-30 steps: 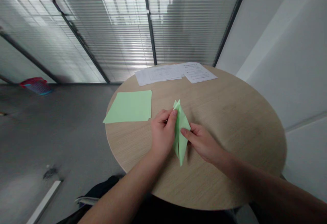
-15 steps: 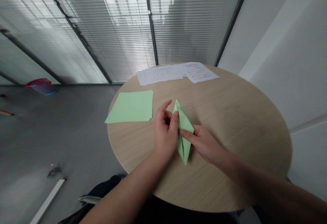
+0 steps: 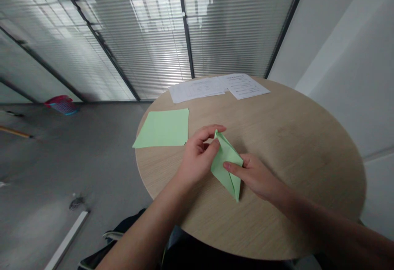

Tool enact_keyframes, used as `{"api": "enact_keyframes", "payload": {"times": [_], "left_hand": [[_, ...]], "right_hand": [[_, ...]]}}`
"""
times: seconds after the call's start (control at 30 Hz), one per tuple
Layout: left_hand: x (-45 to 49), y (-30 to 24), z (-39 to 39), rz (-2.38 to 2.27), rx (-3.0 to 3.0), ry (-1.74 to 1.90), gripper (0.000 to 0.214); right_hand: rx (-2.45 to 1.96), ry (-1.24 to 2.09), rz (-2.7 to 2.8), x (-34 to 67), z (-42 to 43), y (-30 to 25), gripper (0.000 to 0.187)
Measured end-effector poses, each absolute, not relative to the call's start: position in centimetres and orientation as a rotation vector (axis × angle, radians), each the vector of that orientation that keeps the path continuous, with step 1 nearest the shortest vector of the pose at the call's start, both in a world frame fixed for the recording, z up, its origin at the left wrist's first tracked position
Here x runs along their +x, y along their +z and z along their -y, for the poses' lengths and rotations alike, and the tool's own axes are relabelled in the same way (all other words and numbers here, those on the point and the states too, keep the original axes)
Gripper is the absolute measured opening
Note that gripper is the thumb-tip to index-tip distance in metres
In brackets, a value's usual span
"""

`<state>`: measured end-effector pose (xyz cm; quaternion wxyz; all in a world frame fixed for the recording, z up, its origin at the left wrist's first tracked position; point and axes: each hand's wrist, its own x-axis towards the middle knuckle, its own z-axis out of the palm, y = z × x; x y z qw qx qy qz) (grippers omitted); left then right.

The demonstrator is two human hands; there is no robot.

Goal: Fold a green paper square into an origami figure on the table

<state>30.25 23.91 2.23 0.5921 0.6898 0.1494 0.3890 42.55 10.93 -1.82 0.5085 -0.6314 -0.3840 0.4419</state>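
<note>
A folded piece of green paper (image 3: 226, 159), roughly diamond-shaped with a crease down its lower half, is held above the table between both hands. My left hand (image 3: 201, 149) grips its upper left part, thumb on the front face and index finger bent over the top tip. On the right edge, my right hand (image 3: 250, 175) pinches the paper with the thumb across the front; its other fingers are mostly hidden behind. A stack of flat green sheets (image 3: 164, 128) lies to the left of my left hand.
The round wooden table (image 3: 295, 138) carries printed white papers (image 3: 249, 86) along its far edge. Beyond stand blinds (image 3: 154, 36) and a white wall (image 3: 347, 56). On the floor at left are a red and blue basket (image 3: 63, 105) and a white bar (image 3: 67, 239).
The folded paper has tilted, its lower tip swinging right. My left index finger has come down over the top tip. The view has shifted slightly.
</note>
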Motion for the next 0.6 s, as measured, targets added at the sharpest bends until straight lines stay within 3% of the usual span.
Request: {"api": "enact_keyframes", "payload": {"times": [0.17, 0.6], "left_hand": [[30.3, 2.8, -23.4, -0.406, 1.593, 0.942, 0.014], [31.4, 2.9, -23.0, -0.555, 1.558, 1.047, 0.017]], "right_hand": [[-1.530, 1.071, 0.949, 42.5, -10.8, -1.7, 0.038], [-1.520, 1.081, 0.928, 42.3, -10.9, -1.3, 0.036]]}}
